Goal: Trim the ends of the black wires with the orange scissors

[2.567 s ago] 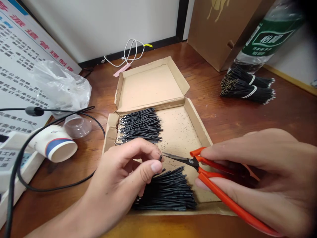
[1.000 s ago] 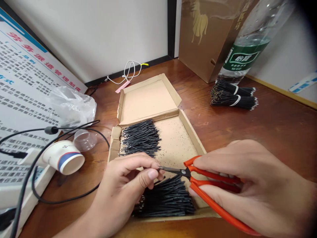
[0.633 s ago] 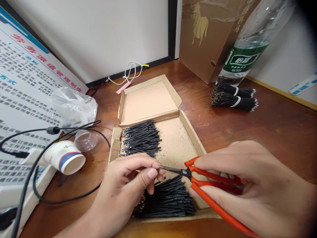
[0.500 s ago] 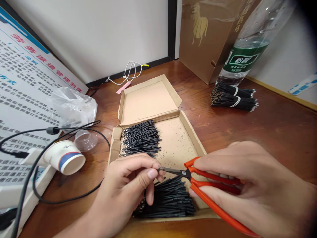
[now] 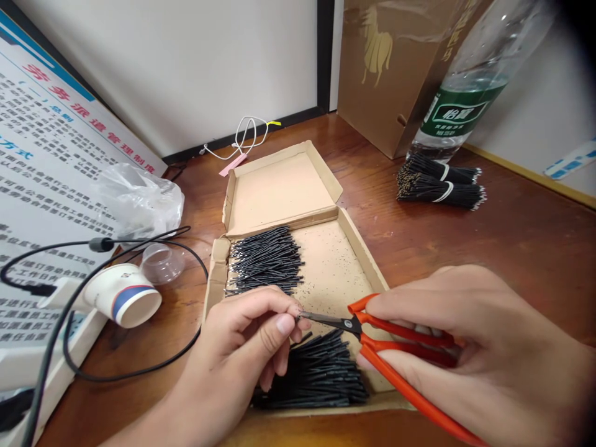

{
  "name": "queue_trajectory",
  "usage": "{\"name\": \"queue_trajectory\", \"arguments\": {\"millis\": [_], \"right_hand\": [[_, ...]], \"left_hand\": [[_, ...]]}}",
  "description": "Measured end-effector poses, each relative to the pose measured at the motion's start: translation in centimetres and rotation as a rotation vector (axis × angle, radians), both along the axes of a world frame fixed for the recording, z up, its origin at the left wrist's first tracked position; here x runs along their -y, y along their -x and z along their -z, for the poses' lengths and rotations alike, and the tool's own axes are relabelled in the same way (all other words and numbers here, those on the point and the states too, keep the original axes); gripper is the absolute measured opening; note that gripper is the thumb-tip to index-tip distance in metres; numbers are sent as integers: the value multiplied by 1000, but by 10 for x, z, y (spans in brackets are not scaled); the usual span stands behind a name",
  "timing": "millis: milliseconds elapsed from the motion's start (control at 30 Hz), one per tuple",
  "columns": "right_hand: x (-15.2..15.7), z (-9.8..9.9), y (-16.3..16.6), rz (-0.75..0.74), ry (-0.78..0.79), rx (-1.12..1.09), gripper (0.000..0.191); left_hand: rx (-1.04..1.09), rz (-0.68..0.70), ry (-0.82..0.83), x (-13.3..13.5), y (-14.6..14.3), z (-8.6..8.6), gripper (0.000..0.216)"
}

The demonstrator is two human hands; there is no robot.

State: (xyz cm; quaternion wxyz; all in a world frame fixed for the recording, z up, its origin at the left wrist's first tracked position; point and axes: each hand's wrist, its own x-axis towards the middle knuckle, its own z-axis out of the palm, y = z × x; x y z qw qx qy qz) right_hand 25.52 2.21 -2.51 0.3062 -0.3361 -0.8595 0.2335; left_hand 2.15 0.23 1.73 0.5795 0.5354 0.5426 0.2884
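Observation:
Thumb and index finger of my left hand are pinched together on a thin black wire, mostly hidden behind the fingers. My right hand is wrapped round red-handled scissors, whose narrow dark blades point left. Their tips meet the pinched fingertips of my left hand. Below the hands, in the open cardboard box, lies a pile of short black wires. Another pile of black wires, with silvery ends at the left, rests farther back in the same box. Small dark scraps are scattered over the box floor.
Two banded bundles of black wires lie at the right, by a water bottle and a brown box. On the left are a tipped paper cup, a clear plastic cup, a black cable and a plastic bag.
Both hands stay in nearly the same place, with the scissor tips still at my left fingertips. The lower fingers of my left hand have curled slightly inward to the left.

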Motion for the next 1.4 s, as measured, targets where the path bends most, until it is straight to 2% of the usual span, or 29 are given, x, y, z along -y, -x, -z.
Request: {"name": "queue_trajectory", "arguments": {"millis": [300,567,833,1033,1400], "right_hand": [[-2,1,0,-41,29,-27,32],[1,2,-3,-12,-12,-2,23],[-2,3,0,-45,7,-18,33],[-1,3,1,-21,10,16,27],[0,3,-4,-33,-25,19,30]], "left_hand": [[-22,13,1,-1,-2,1,23],[0,14,3,1,1,1,23],[-1,38,-17,0,1,3,24],[-38,54,-56,-1,3,3,23],[-62,70,-87,-1,3,3,23]]}}
